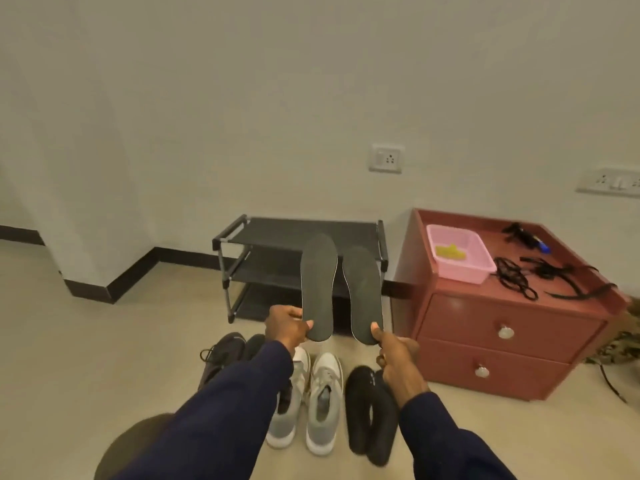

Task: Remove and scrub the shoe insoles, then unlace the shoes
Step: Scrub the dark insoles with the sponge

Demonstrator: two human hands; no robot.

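Observation:
My left hand [286, 328] pinches the heel of one dark grey insole [319, 282], held upright in front of me. My right hand [394, 351] grips the heel of a second dark grey insole [363, 292] the same way, just to the right of the first. Below my arms on the floor stand a pair of grey and white sneakers [322, 407], a pair of black shoes [370, 410] to their right, and dark laced shoes [221, 355] to the left, partly hidden by my left sleeve.
A black three-tier shoe rack [242, 258] stands against the wall behind the insoles. To the right is a red two-drawer cabinet [502, 327] carrying a pink basin [460, 254] with something yellow inside, loose black laces [519, 275] and a dark tool with a blue tip [526, 233].

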